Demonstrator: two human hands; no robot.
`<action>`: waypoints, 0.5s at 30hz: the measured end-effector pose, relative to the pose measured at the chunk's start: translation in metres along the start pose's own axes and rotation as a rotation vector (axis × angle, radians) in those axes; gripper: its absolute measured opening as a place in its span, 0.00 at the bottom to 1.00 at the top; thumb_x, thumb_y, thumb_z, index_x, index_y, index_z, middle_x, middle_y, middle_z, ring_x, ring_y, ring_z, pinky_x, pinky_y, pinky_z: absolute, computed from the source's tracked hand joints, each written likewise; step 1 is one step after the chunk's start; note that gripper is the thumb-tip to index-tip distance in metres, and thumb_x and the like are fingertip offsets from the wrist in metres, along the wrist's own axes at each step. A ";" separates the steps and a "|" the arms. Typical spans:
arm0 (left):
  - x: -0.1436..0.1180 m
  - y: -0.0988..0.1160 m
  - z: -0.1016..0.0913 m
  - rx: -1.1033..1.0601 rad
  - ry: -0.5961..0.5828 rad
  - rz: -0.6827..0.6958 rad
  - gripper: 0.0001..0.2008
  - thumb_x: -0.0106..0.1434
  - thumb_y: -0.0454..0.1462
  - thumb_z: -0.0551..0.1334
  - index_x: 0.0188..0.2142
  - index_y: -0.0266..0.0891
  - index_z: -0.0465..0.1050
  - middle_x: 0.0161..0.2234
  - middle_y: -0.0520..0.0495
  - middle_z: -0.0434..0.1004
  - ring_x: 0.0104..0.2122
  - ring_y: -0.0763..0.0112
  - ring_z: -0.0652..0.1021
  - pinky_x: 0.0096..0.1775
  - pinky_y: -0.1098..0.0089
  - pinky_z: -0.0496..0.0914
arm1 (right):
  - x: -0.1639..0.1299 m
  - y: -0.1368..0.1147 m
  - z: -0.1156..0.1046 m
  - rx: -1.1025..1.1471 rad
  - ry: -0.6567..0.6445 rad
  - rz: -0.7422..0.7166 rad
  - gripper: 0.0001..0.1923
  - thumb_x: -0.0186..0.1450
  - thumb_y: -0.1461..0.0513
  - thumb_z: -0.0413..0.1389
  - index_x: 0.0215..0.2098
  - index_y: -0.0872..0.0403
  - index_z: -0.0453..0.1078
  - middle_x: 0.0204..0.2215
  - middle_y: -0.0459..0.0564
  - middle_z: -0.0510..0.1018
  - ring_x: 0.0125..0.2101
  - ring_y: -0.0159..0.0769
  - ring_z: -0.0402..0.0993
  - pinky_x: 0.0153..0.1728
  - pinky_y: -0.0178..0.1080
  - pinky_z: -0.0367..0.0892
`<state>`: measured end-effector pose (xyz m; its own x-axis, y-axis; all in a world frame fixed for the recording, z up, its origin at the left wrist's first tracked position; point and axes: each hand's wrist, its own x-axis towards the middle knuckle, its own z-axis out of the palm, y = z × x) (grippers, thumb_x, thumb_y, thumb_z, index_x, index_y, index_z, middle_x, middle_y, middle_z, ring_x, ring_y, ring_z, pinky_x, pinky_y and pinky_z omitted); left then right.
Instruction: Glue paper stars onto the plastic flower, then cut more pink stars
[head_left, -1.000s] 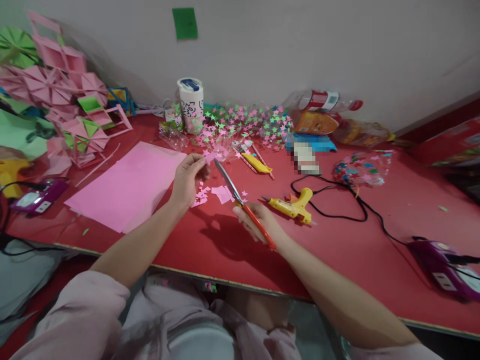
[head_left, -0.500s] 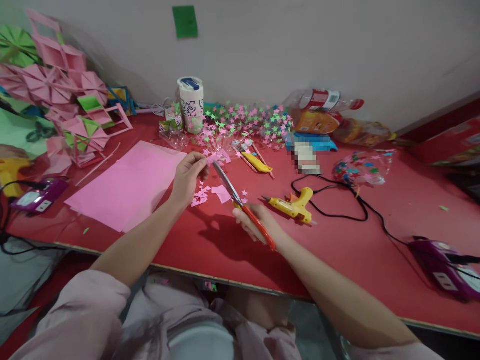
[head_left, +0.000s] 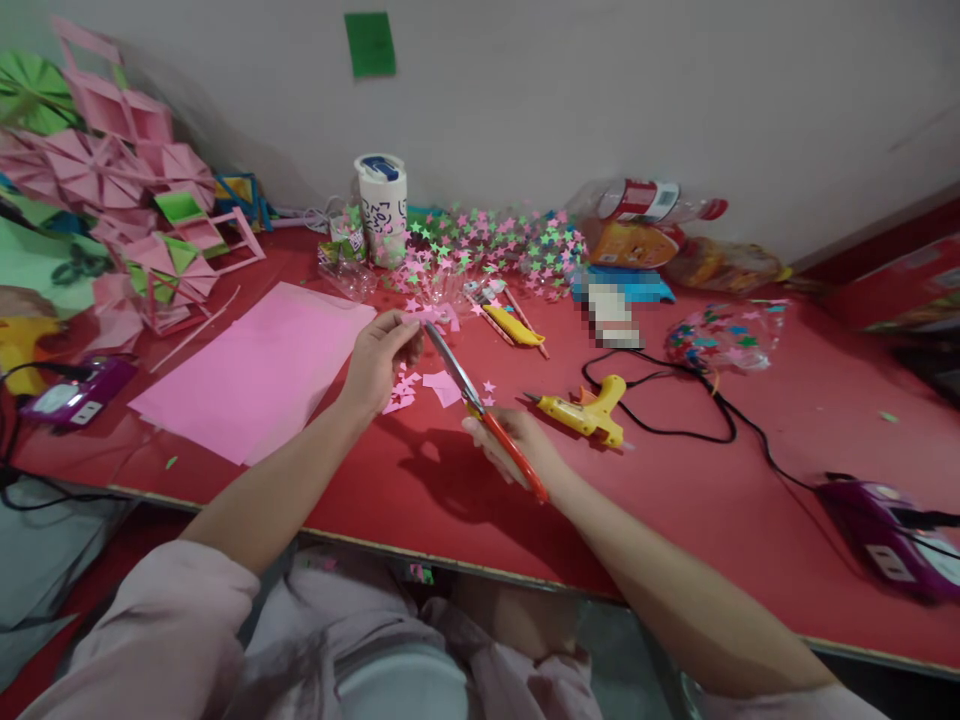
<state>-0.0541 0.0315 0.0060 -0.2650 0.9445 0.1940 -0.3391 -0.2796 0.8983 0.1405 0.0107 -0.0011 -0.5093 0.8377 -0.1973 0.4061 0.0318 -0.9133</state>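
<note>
My right hand is wrapped round the red handles of a pair of scissors, whose blades point up and left. The blade tips are close to my left hand, which pinches a small piece of pink paper between thumb and fingers. Whether the blades touch that piece I cannot tell. Below the blades lie pink paper scraps and small cut stars, with a larger pink scrap beside them. Pink sheets are stacked left of my left hand.
A yellow glue gun lies right of my right hand, its black cord running to a purple power strip. Behind are a pile of pink and green stars, a white tumbler and a yellow craft knife. Folded-paper models stand at left.
My left hand has shifted very slightly right toward the blade tips. The scissors and my right hand have moved a little to the left.
</note>
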 end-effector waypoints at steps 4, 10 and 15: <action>0.002 0.001 -0.002 0.001 0.010 0.035 0.07 0.55 0.35 0.60 0.22 0.38 0.65 0.17 0.56 0.68 0.17 0.83 0.66 0.21 0.79 0.61 | -0.001 0.000 -0.001 -0.015 -0.025 0.003 0.27 0.56 0.38 0.53 0.20 0.52 0.57 0.08 0.36 0.55 0.10 0.25 0.53 0.13 0.32 0.48; 0.003 0.002 -0.004 0.067 -0.002 0.056 0.06 0.54 0.34 0.60 0.22 0.38 0.65 0.17 0.57 0.66 0.17 0.83 0.66 0.21 0.79 0.60 | -0.002 0.001 -0.001 -0.080 -0.040 0.019 0.27 0.57 0.38 0.50 0.21 0.52 0.58 0.09 0.37 0.57 0.10 0.25 0.54 0.14 0.31 0.51; 0.003 0.003 -0.004 0.088 0.007 0.065 0.06 0.54 0.35 0.60 0.22 0.38 0.65 0.16 0.57 0.65 0.17 0.83 0.65 0.20 0.79 0.60 | -0.002 0.000 -0.003 -0.117 -0.056 0.015 0.27 0.58 0.38 0.48 0.22 0.53 0.58 0.10 0.38 0.58 0.11 0.25 0.55 0.15 0.32 0.53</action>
<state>-0.0592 0.0328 0.0075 -0.2900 0.9237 0.2504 -0.2404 -0.3236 0.9152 0.1433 0.0104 0.0006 -0.5424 0.8071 -0.2333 0.4984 0.0856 -0.8627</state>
